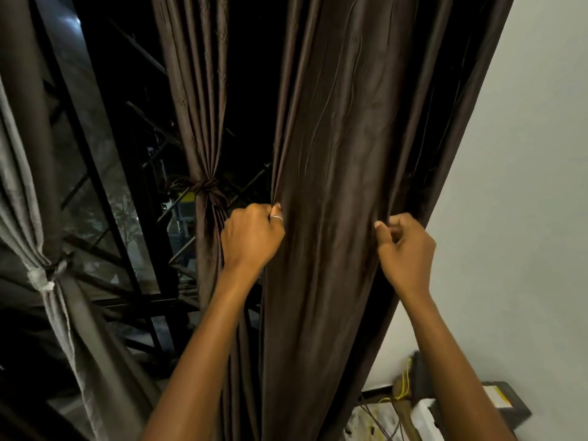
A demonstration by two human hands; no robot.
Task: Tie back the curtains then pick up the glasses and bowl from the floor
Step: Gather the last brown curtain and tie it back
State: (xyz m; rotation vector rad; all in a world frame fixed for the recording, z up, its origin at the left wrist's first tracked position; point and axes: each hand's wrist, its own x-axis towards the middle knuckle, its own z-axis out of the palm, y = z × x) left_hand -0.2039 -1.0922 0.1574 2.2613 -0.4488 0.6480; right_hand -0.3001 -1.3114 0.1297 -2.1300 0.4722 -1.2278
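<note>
A wide dark brown curtain [337, 154] hangs loose in front of me, from the top of the view down past the bottom. My left hand [251, 235] is closed on its left edge at mid height. My right hand [405, 246] pinches its right edge at about the same height. To the left, a narrower brown curtain [197, 90] is gathered and knotted with a tie [205, 186]. At the far left a third curtain [28, 154] with a grey lining is cinched by a pale tie [43, 280]. No glasses, bowl or floor appear in view.
Behind the curtains is a dark window with black metal grille bars [105, 192]. A white wall [525, 186] runs along the right. At the lower right a cluttered dark surface [506, 405] holds cables, yellow cord and white items.
</note>
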